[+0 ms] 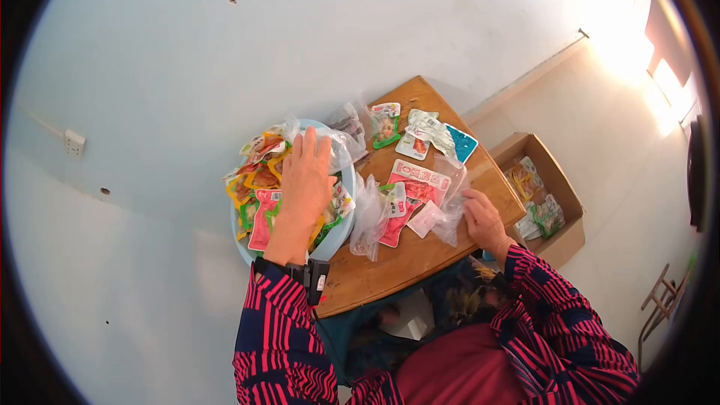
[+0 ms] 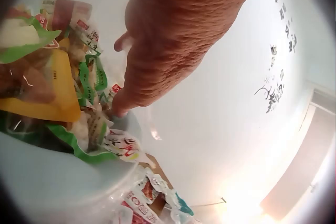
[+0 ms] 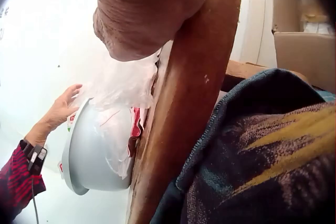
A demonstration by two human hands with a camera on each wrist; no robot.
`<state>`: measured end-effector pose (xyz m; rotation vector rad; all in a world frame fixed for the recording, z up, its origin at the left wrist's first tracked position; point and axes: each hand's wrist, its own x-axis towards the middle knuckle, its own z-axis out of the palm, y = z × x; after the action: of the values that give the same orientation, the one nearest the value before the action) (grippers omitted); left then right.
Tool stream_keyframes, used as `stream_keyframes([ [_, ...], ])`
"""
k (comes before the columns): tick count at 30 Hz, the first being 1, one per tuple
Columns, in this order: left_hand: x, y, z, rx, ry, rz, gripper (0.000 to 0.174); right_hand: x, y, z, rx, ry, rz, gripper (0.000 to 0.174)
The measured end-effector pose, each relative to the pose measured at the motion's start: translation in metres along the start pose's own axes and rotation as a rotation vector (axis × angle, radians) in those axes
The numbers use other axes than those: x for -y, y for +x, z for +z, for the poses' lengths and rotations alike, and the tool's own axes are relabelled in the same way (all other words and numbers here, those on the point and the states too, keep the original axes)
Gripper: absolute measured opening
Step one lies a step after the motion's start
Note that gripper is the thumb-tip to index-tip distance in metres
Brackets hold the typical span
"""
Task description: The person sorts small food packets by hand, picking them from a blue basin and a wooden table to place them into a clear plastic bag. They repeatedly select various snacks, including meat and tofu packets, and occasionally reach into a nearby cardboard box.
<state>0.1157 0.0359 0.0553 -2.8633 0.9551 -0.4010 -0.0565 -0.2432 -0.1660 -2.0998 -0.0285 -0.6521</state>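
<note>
My left hand is over the light blue basin, fingers extended toward its far rim, where clear plastic lies. Heaped in the basin are snack packets in yellow, green, pink and white; in the left wrist view the fingertips reach just over the packets at the rim. At the table's right side, my right hand has its fingers curled at the edge of a clear plastic bag. Pink-and-white packets lie with this bag; the right fingertips are hidden in the right wrist view.
Farther back on the wooden table are a green packet, white packets and a blue one. A cardboard box holding packets stands right of the table. The wall is behind the basin.
</note>
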Motion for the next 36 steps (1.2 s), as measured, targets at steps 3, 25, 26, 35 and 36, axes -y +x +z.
stream_keyframes([
  [3,0.010,0.014,0.015,0.032,0.058,0.075,0.051,0.006,-0.002,-0.001,0.109,-0.093,-0.114,0.012],
  [25,0.027,0.060,0.056,0.034,-0.064,-0.018,0.030,0.006,0.001,-0.005,0.125,-0.144,-0.146,0.015],
  [26,0.042,0.061,0.064,0.136,-0.055,-0.080,0.031,0.007,0.001,-0.005,0.123,-0.147,-0.151,0.018],
  [35,0.050,0.070,0.071,0.412,0.010,-0.128,0.034,0.008,0.000,0.000,0.117,-0.201,-0.155,0.014],
  [36,0.050,0.073,0.075,0.474,0.074,-0.156,0.036,0.008,0.001,-0.001,0.118,-0.206,-0.151,0.014],
])
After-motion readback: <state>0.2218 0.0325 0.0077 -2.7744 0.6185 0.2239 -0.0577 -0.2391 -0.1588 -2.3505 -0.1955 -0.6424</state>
